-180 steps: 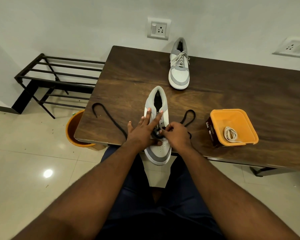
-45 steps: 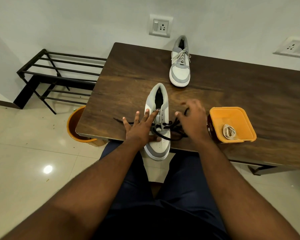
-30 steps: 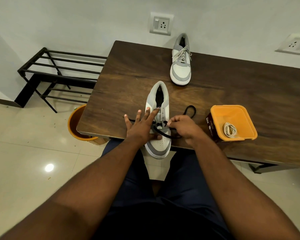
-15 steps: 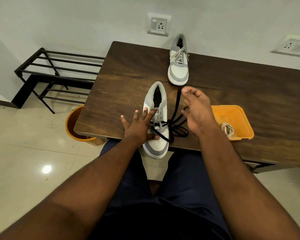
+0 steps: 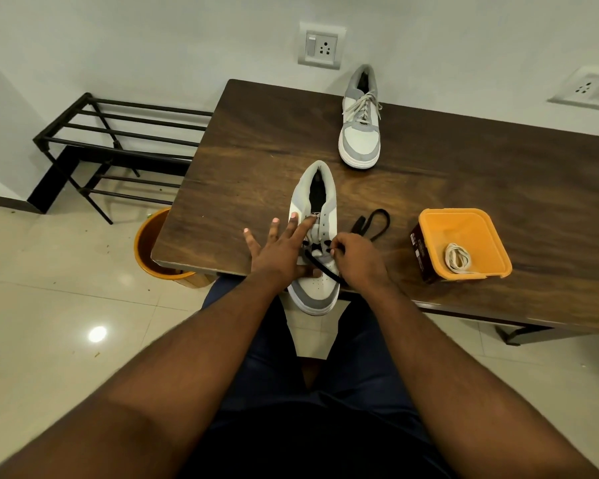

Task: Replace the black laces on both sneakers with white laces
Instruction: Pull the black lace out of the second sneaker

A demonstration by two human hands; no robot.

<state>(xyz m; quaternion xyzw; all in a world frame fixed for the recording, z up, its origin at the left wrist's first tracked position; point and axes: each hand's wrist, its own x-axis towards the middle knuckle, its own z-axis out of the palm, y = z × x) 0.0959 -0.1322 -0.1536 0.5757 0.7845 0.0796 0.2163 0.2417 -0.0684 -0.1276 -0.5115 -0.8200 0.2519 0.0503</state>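
A grey and white sneaker [image 5: 317, 202] lies at the table's front edge, toe over the edge toward me. My left hand [image 5: 277, 248] presses flat on its left side with straight fingers. My right hand [image 5: 355, 259] pinches the black lace [image 5: 372, 219] at the lower eyelets; a loose loop of that lace lies on the table to the right. A second sneaker [image 5: 360, 131] with white laces stands at the back by the wall. A coiled white lace [image 5: 459, 259] lies in an orange tub [image 5: 498, 247].
The dark wooden table [image 5: 464, 167] runs to the right. An orange bin [image 5: 146, 243] stands on the floor under the table's left corner. A black metal rack [image 5: 118, 146] stands to the left against the wall.
My right hand came down from its raised pull beside the sneaker and now pinches the lace at the eyelets. More black lace lies loose on the table. My left hand stayed put.
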